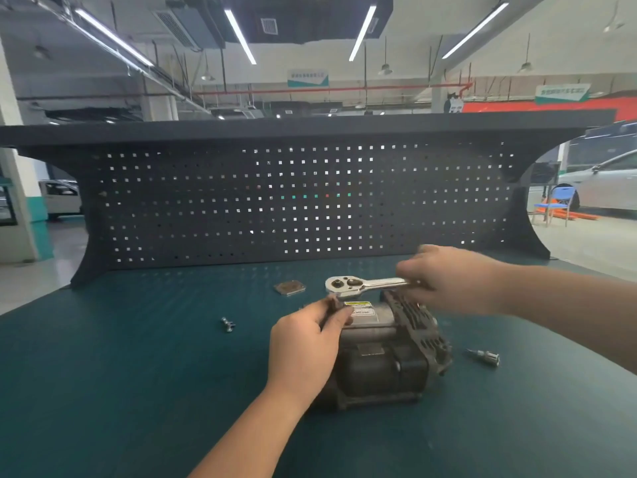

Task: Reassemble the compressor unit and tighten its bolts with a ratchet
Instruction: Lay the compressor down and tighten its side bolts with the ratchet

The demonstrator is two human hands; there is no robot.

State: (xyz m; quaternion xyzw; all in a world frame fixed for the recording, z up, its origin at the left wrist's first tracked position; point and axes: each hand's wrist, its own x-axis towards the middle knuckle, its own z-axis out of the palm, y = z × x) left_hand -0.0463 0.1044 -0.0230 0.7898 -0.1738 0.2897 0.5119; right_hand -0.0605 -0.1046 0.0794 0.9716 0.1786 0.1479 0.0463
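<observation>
Head view shows tightening underway — right hand (451, 281) grips the ratchet (365, 286) over the compressor (382, 360), left hand (305, 343) pinching its top edge — loose bolts (228, 324) remain on the tabletop (138, 374).

The bench (138, 374) lies open to the left and along its near edge, broken only by a small bolt (228, 324) left of the compressor (382, 360). The compressor blocks the middle, with both hands over it: the left hand (305, 346) on its near-left top, the right hand (451, 279) gripping the ratchet (362, 286) above its far end. A flat plate (290, 288) lies behind, a socket bit (484, 357) to the right. The pegboard (293, 201) walls off the far side
</observation>
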